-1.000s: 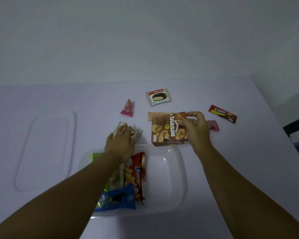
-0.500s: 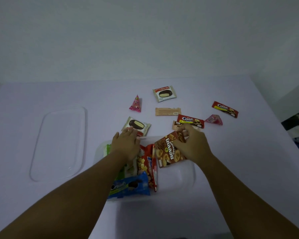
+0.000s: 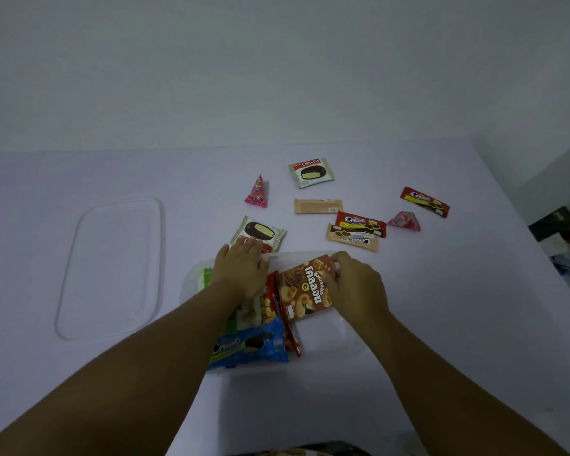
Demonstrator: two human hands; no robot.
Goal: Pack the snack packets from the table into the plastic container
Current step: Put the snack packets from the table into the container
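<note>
Head view: the brown packet (image 3: 305, 287) is gripped by the right hand (image 3: 356, 287) over the container (image 3: 346, 337), long axis front-to-back; the left hand (image 3: 242, 274) is laid flat on packed packets.

Plain indoor room: bare white wall (image 3: 277, 60), white table (image 3: 79, 390), nothing more telling.

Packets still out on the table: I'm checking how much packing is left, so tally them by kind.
Choco pie packets: 2
Pink triangular packets: 2
Red Cream-O packets: 2
Tan packets: 2
Total: 8
</note>
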